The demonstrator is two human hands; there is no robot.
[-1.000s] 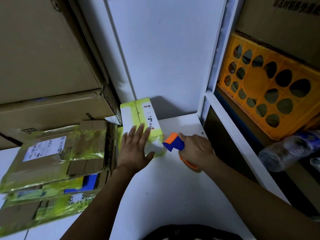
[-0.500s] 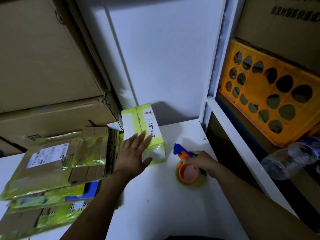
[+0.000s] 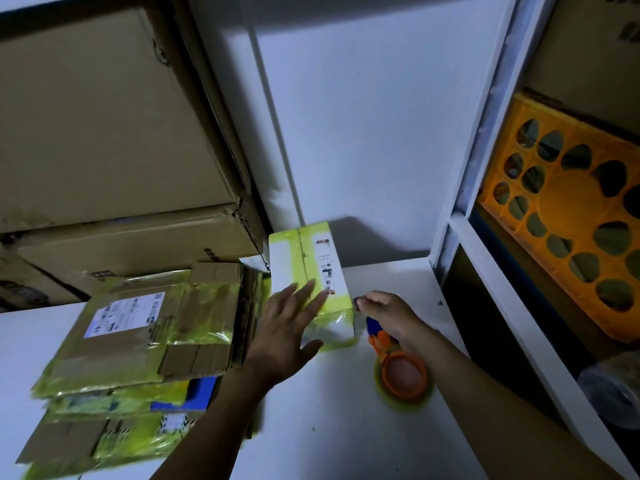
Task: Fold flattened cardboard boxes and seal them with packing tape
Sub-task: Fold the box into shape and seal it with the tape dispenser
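Note:
A small box (image 3: 304, 258) wrapped in yellow tape, with a white label, stands on the white table (image 3: 332, 427) against the wall. My left hand (image 3: 291, 327) lies flat on its near top face, fingers straight. My right hand (image 3: 388, 313) is at the box's right near corner, fingers loosely curled, with nothing plainly held. The orange and blue tape dispenser (image 3: 401, 372), loaded with yellow tape, lies on the table just under and in front of my right wrist. A stack of flattened, yellow-taped cardboard boxes (image 3: 145, 341) sits to the left.
Large brown cartons (image 3: 104, 140) are piled at the back left. A white shelf post (image 3: 485, 133) borders the table on the right. Behind it are an orange plastic crate (image 3: 568, 216) and a clear plastic bottle (image 3: 613, 386).
My right hand set the tape dispenser down on the table, let go of it and moved up to the box's corner. My left hand stayed flat on the box.

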